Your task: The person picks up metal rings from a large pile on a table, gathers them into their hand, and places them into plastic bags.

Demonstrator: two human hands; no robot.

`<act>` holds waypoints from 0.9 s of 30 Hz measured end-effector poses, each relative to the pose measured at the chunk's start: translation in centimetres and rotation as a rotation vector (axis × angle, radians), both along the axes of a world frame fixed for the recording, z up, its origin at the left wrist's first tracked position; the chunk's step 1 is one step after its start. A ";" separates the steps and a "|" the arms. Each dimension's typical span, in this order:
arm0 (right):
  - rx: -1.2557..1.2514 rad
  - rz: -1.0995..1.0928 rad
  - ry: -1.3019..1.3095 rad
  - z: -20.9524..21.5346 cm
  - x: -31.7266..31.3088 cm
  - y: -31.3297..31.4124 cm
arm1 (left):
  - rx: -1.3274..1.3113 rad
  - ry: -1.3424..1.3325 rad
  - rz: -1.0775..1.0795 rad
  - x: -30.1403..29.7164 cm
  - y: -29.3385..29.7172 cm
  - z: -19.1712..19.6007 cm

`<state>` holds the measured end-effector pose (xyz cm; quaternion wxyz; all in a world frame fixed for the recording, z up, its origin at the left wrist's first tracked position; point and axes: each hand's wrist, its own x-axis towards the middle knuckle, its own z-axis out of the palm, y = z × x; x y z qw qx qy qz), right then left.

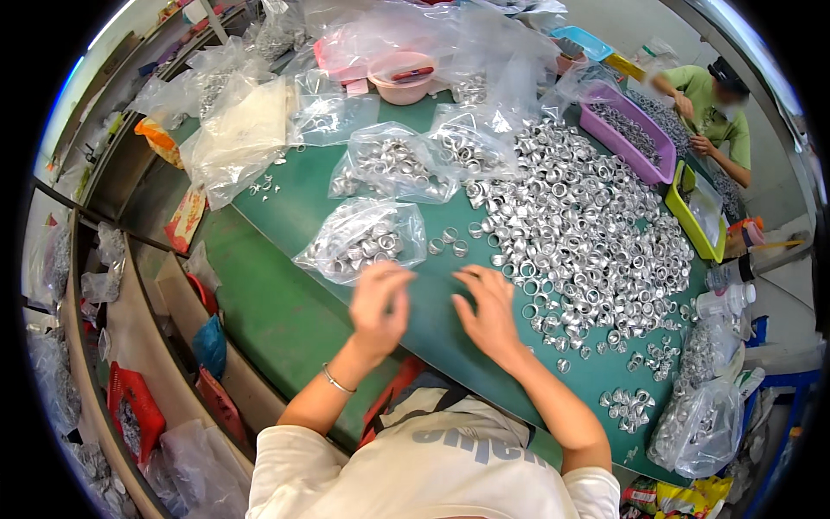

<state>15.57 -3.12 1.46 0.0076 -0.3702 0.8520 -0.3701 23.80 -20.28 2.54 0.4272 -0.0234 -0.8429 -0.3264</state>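
My left hand [379, 304] is at the front edge of the green table, just below a clear plastic bag of silver rings [367, 235]. Slightly blurred, its fingers bend inward with the thumb apart, and no object shows in it. My right hand [488, 313] hovers over the table to the left of a large heap of silver metal rings [579, 225]. Its fingers are spread and nothing shows between them. A few loose rings [448, 242] lie between the bag and the heap.
Two more bags of rings [391, 160] lie behind. A purple basket [627, 134] and a lime-green tray [696, 212] line the right side. Small ring clusters [627, 408] and a full bag [699, 424] are at the near right. A co-worker [718, 117] sits at far right.
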 end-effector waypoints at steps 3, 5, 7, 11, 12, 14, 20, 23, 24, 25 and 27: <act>0.066 -0.193 0.135 -0.5 -1.1 4.0 | 0.019 -0.386 -0.200 -2.6 2.7 -1.4; 0.069 -0.213 0.255 -0.9 -2.7 3.9 | -0.202 -0.420 -0.118 -5.4 3.1 -3.0; 0.136 -0.201 0.391 -1.9 -4.4 2.9 | -0.311 -0.532 -0.013 -7.3 3.4 -4.2; 0.319 -0.113 0.477 -3.3 -6.3 1.1 | -0.380 -0.654 -0.003 -8.4 3.5 -4.9; 0.268 -0.127 0.438 -3.4 -6.4 1.1 | -0.321 -0.626 -0.031 -8.2 3.2 -5.4; -0.006 -0.182 0.327 -2.9 -6.2 1.0 | -0.198 -0.567 -0.089 -7.3 2.4 -6.5; 0.242 -0.158 0.231 -2.7 -7.1 -1.8 | -0.117 -0.478 -0.097 -5.6 2.6 -6.2; 0.468 -0.164 0.311 -2.9 -7.9 -3.5 | -0.090 -0.473 -0.140 -5.3 2.6 -6.0; 0.425 -0.165 0.308 -3.6 -8.3 -3.5 | -0.026 -0.496 -0.143 -5.0 2.7 -5.6; 0.383 -0.167 0.305 -4.1 -8.5 -3.3 | 0.037 -0.520 -0.148 -4.7 2.9 -5.1; 0.230 -0.115 0.076 -2.9 -7.3 -2.0 | 0.169 -0.542 -0.150 -4.1 2.8 -4.7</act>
